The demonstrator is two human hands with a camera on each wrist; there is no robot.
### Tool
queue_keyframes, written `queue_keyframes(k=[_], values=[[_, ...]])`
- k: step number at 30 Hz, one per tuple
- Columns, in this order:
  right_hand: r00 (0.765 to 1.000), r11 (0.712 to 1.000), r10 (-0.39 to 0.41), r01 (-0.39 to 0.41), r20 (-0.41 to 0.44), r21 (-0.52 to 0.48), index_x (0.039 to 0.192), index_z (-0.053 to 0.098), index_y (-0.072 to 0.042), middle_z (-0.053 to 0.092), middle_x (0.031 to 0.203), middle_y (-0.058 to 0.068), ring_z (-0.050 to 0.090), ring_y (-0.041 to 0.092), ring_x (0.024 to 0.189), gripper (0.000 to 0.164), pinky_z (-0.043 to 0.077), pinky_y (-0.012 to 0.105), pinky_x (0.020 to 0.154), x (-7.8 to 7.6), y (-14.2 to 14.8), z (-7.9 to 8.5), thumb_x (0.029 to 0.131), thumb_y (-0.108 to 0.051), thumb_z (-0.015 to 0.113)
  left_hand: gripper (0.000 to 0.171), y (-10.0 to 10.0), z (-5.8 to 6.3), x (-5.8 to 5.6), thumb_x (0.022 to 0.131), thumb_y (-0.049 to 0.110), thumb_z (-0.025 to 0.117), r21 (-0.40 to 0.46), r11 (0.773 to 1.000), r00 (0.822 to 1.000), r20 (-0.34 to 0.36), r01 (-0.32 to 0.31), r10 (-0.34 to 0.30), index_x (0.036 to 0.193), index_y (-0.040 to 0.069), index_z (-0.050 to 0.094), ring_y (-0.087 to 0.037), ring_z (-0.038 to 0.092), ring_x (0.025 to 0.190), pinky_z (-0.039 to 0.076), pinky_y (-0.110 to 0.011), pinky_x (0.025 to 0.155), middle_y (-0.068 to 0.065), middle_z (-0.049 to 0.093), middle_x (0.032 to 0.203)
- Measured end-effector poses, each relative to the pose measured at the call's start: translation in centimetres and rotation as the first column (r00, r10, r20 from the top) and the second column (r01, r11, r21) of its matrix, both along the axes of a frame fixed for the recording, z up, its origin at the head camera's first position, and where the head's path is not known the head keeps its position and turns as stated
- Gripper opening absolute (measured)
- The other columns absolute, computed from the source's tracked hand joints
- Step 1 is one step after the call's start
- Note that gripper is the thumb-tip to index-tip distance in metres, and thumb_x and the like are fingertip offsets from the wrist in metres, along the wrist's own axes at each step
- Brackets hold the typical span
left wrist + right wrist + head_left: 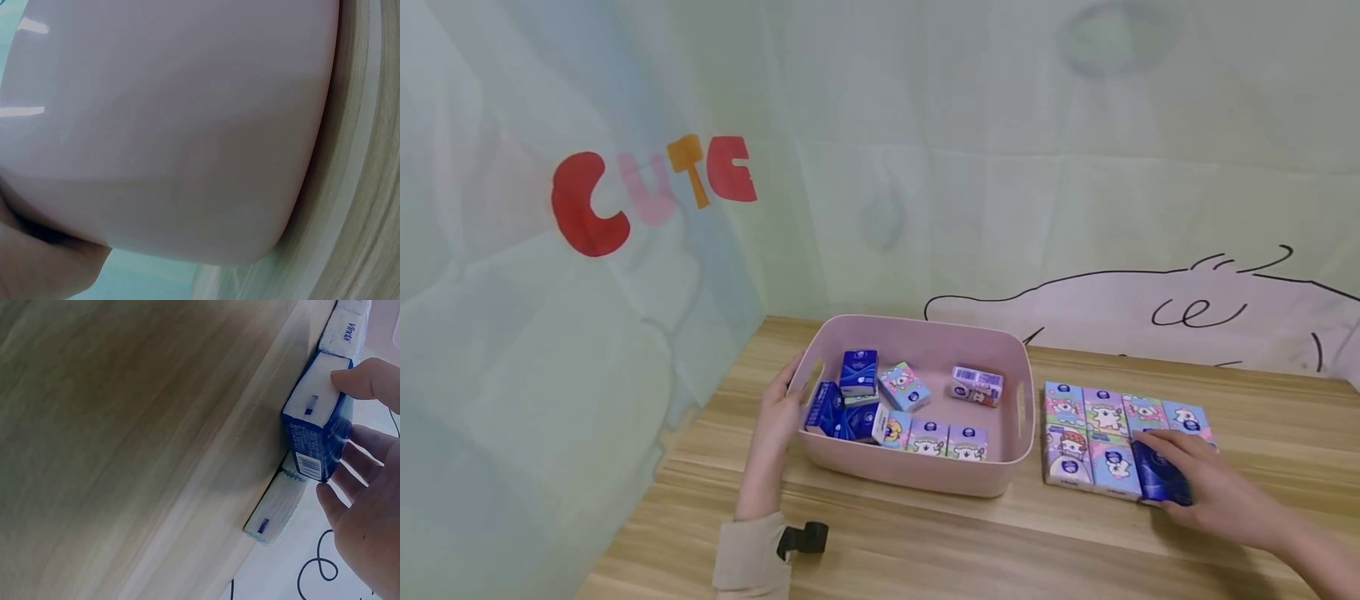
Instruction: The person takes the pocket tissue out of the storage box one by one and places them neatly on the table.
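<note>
A pink plastic basket (913, 473) stands on the wooden table, holding several small tissue packs, some dark blue and some printed with cartoons. At its left end my left hand (777, 414) grips the wall by the handle slot; the basket's outer side (187, 125) fills most of the left wrist view. To the right of the basket, cartoon tissue packs (1107, 414) lie in two rows. My right hand (1217, 487) pinches a dark blue tissue pack (1159, 477) at the near row's right end. In the right wrist view, the thumb (365, 380) presses its white end, fingers along the far side.
The table (955, 546) runs back to a printed cloth wall (925, 183), with a second cloth on the left bearing the letters CUTE (580, 204). A black strap mount (805, 539) sticks out from my left sleeve.
</note>
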State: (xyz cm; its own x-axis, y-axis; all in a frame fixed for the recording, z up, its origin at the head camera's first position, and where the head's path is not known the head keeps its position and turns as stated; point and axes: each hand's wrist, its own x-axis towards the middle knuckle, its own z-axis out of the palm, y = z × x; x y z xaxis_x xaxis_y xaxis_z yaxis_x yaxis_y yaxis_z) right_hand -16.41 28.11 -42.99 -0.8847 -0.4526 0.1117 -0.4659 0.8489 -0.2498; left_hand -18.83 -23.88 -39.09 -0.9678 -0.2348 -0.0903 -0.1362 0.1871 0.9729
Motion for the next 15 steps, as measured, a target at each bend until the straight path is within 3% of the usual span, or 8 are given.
queue_keyframes(k=[13, 15], values=[[1.000, 1.000, 0.000, 0.000, 0.016, -0.019, 0.143, 0.043, -0.012, 0.046, 0.139, 0.021, 0.046, 0.047, 0.122, 0.085, 0.042, 0.066, 0.091, -0.09, 0.29, -0.58, 0.069, -0.020, 0.083, 0.051, -0.11, -0.26, -0.08, 0.098, 0.000, 0.031, -0.014, 1.000, 0.998, -0.055, -0.002, 0.001, 0.149, 0.003, 0.032, -0.033, 0.022, 0.147, 0.017, -0.048, 0.122, -0.017, 0.028, 0.157], [1.000, 1.000, 0.010, -0.010, -0.004, -0.025, 0.142, 0.045, -0.012, 0.046, 0.140, 0.019, 0.046, 0.045, 0.123, 0.082, 0.035, 0.050, 0.112, -0.05, 0.37, -0.80, 0.069, -0.019, 0.082, 0.050, -0.14, -0.31, -0.10, 0.099, 0.001, 0.030, -0.012, 1.000, 0.999, -0.050, 0.000, -0.001, 0.149, 0.004, 0.032, -0.033, 0.021, 0.148, 0.018, -0.047, 0.122, -0.016, 0.028, 0.157]])
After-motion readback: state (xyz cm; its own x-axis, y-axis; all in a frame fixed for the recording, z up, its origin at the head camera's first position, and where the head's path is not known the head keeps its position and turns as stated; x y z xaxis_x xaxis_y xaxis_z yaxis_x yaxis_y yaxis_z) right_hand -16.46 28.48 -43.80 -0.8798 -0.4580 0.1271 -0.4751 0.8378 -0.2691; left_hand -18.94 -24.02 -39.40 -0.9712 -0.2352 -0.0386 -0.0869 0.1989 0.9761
